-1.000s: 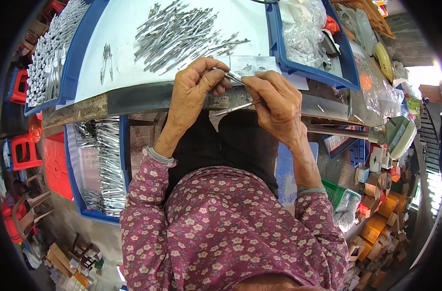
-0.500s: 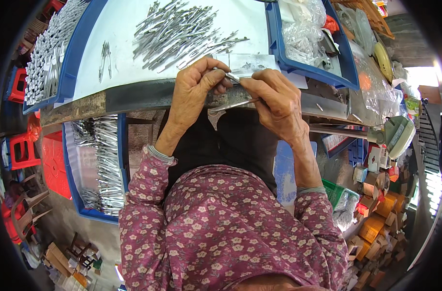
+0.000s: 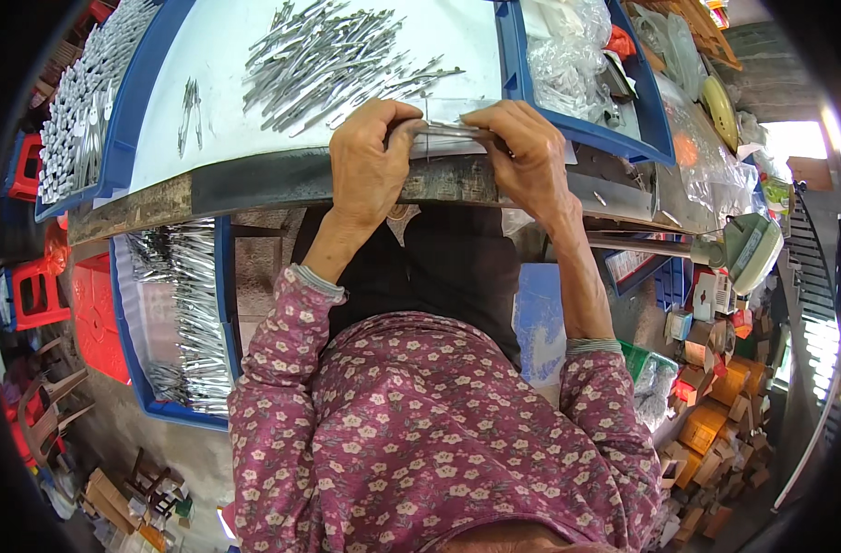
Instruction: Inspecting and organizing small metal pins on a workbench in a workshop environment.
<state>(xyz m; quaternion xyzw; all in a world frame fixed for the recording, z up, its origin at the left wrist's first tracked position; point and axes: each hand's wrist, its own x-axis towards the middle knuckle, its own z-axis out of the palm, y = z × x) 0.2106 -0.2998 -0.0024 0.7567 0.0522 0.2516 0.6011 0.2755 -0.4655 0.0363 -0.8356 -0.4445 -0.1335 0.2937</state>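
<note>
At the table's front edge, my left hand point(image 3: 370, 152) is closed, thumb and fingers pinching one end of a slim metal piece point(image 3: 453, 132). The other end meets my right hand point(image 3: 528, 152), whose fingers are curled round it. Whether the right hand also holds a separate rod is hard to tell, since its fingers hide most of the grip. A thin upright pin point(image 3: 427, 111) stands by the left fingertips. Beyond the hands lies a heap of slim silvery metal pieces point(image 3: 333, 64) on a white sheet point(image 3: 222, 46). Two similar dark-tipped pieces point(image 3: 190, 115) lie apart on its left.
A blue tray point(image 3: 125, 138) of bundled metal pieces stands at left. Another blue tray point(image 3: 642, 152) with plastic bags sits at right. Below the worn table edge point(image 3: 254, 189) is a blue bin point(image 3: 225, 313) full of metal pieces. A green-grey lamp-like fixture point(image 3: 748, 249) juts out at right.
Both hands have moved up onto the table edge. The rod that hung below my right hand has swung up, and a slim metal piece now spans level between the hands.
</note>
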